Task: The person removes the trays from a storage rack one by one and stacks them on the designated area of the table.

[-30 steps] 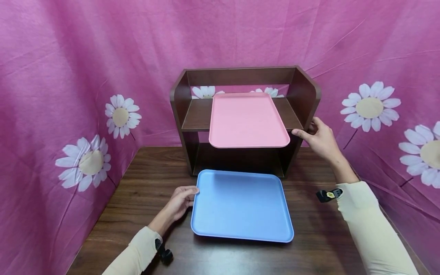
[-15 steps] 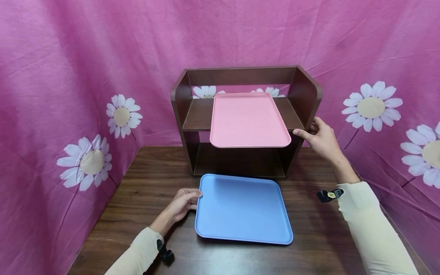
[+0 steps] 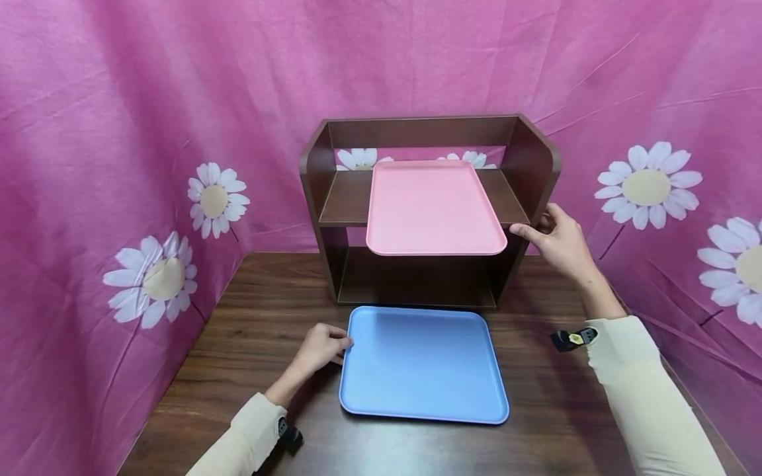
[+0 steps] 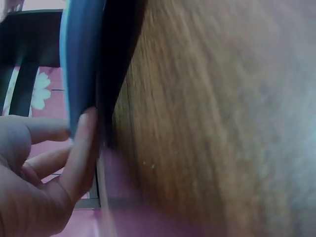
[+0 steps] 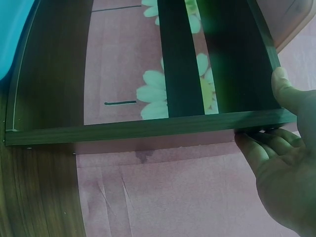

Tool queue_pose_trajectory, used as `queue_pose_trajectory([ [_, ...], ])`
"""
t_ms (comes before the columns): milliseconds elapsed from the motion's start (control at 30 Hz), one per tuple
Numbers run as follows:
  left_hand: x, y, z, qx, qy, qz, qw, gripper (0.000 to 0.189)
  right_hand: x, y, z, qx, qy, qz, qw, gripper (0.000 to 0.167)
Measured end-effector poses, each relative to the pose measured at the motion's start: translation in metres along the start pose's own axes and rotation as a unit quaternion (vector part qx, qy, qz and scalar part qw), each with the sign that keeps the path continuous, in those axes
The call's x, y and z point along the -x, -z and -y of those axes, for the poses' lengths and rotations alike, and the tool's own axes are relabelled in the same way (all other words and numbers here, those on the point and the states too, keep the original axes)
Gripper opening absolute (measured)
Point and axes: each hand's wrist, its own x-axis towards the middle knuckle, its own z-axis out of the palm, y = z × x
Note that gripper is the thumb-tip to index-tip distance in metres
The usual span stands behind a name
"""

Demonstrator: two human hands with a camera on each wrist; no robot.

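Observation:
My left hand (image 3: 320, 347) pinches the left edge of a blue rectangular tray (image 3: 424, 365), which lies flat and low over the table in front of the shelf. The left wrist view shows the tray's edge (image 4: 80, 59) between thumb and finger, the finger under the rim. My right hand (image 3: 561, 246) grips the right side panel of a dark brown two-tier shelf (image 3: 534, 162). Its thumb rests at the front of the middle board and the other fingers go behind the panel. A pink tray (image 3: 436, 208) sits on the middle board, jutting out past its front.
The shelf stands at the back of a dark wood-grain table (image 3: 250, 311). A pink curtain (image 3: 238, 79) with white daisies hangs behind and on both sides. The lower tier (image 3: 417, 281) opens just behind the blue tray's far edge.
The blue tray has come slightly toward me, away from the shelf's base, with my left hand on its edge. It now lies squarer to the shelf. My right hand keeps its place.

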Motion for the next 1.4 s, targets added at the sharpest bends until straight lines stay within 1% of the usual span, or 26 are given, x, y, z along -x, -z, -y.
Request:
queue_pose_trajectory([
  [67, -0.001, -0.001, -0.001, -0.041, -0.016, -0.005, 0.999, 0.013, 0.0, 0.0, 0.0, -0.003, 0.001, 0.0, 1.0, 0.062],
  [167, -0.002, -0.002, -0.004, -0.087, -0.032, -0.009, 0.9957, 0.007, 0.0, 0.0, -0.001, -0.006, 0.001, 0.004, 1.0, 0.065],
  [267, -0.002, -0.004, -0.007, -0.112, -0.036, -0.019, 0.9928, 0.005, -0.001, 0.0, -0.001, -0.005, 0.002, 0.005, 1.0, 0.066],
  [367, -0.002, -0.005, -0.008, -0.125, -0.035, -0.026, 0.9912, 0.005, -0.001, 0.001, -0.001, -0.004, 0.002, 0.006, 1.0, 0.067],
  [500, -0.002, -0.006, -0.009, -0.128, -0.028, -0.025, 0.9911, 0.004, 0.0, 0.001, -0.001, -0.002, 0.001, 0.004, 1.0, 0.065],
  [767, -0.001, -0.005, -0.01, -0.113, -0.007, -0.02, 0.9934, 0.004, 0.001, 0.0, -0.001, -0.003, 0.004, 0.002, 1.0, 0.063],
  [1000, -0.002, -0.004, -0.01, -0.1, -0.008, -0.011, 0.9948, 0.005, 0.001, -0.001, -0.001, -0.009, 0.002, -0.004, 0.9999, 0.063],
  [1133, -0.002, -0.002, -0.01, -0.104, -0.007, -0.014, 0.9945, 0.007, 0.001, -0.003, -0.001, -0.01, 0.003, -0.008, 0.9999, 0.063],
  [1200, -0.002, 0.0, -0.011, -0.131, -0.009, -0.025, 0.991, 0.009, 0.001, -0.003, -0.001, -0.006, 0.003, -0.008, 0.9999, 0.062],
  [1267, -0.002, 0.001, -0.013, -0.181, -0.023, -0.041, 0.9823, 0.01, 0.001, -0.003, -0.001, -0.005, 0.002, -0.007, 1.0, 0.062],
  [1333, -0.002, 0.003, -0.018, -0.237, -0.044, -0.066, 0.9684, 0.011, 0.001, -0.002, 0.0, -0.003, -0.001, -0.006, 1.0, 0.062],
  [1400, -0.001, 0.003, -0.024, -0.276, -0.069, -0.092, 0.9541, 0.012, 0.001, -0.002, 0.0, -0.006, -0.003, -0.003, 1.0, 0.063],
])
